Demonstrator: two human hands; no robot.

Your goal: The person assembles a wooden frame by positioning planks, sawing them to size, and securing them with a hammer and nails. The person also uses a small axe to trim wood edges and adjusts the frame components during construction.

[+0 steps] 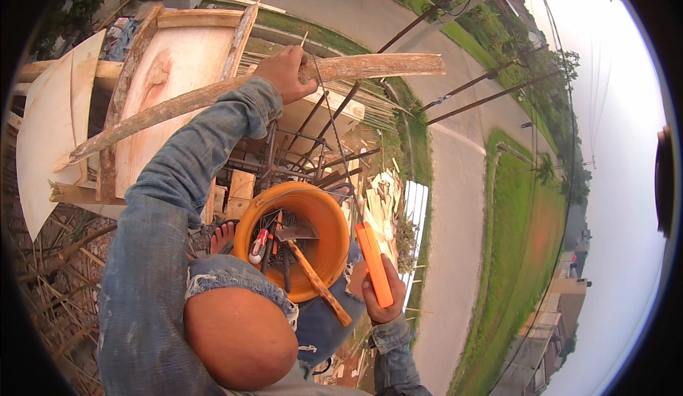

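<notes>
My left hand (286,74) is closed round a long rough-edged wooden strip (384,66), which runs from the far left across to the upper middle. In my right hand (385,293) is a handsaw with an orange handle (374,264). Its thin dark blade, seen nearly edge-on, slants up and crosses the strip close beside my left hand. Between my legs stands an orange bucket (334,218). Inside lie a wooden-handled tool (316,278) with a broad metal head, a red-and-white handled tool (259,246), dark-handled tools and a heap of nails.
A wooden panel form (186,61) and thin plywood sheets (60,125) stand at the left. Steel rebar (341,104) sticks up beyond the bucket. Wood scraps (384,200) lie to its right. A paved road (455,232), grass and overhead wires are farther off.
</notes>
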